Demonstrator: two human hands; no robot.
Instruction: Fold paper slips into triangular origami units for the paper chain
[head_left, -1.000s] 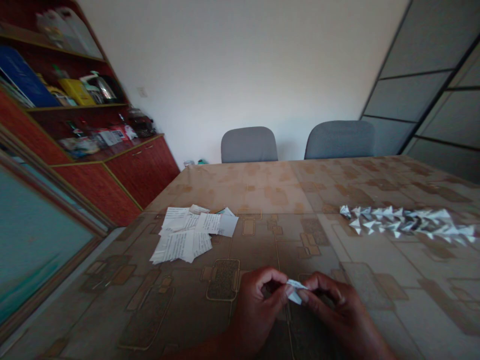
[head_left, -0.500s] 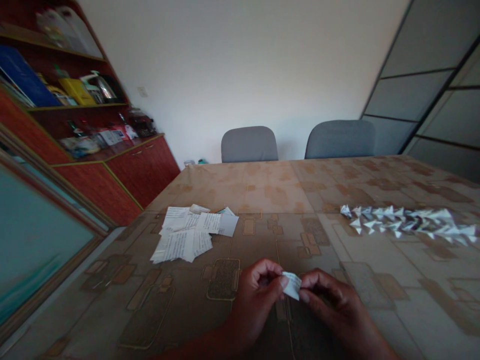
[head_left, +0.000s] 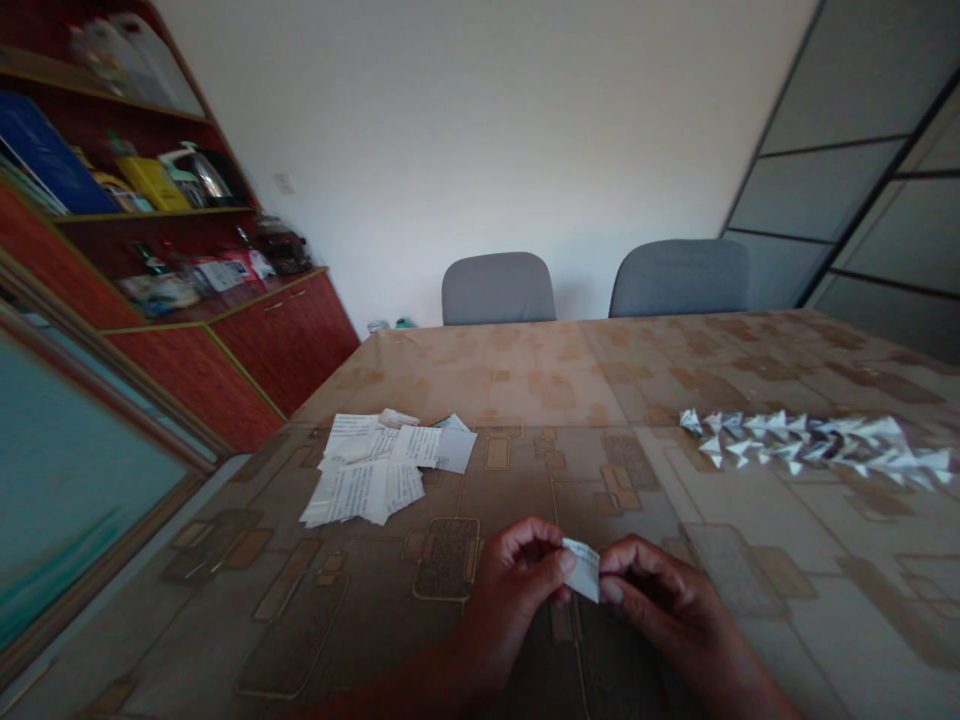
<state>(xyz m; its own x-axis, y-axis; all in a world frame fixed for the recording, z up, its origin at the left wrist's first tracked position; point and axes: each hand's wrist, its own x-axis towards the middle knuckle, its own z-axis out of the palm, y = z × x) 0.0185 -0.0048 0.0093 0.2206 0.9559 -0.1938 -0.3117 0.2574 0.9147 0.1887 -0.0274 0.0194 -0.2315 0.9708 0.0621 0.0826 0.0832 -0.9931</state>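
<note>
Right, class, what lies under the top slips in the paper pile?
Under the top slips of the paper pile, edges of more slips show; the patterned table shows around it. The slips' covered parts and number cannot be seen, nor the surface directly beneath.

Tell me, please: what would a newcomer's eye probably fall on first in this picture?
Probably the small printed paper, low near the middle, pinched between the left hand and the right hand. Next might come the spiky folded papers in rows at the table's right, then the loose pile of printed sheets at its left.
</note>
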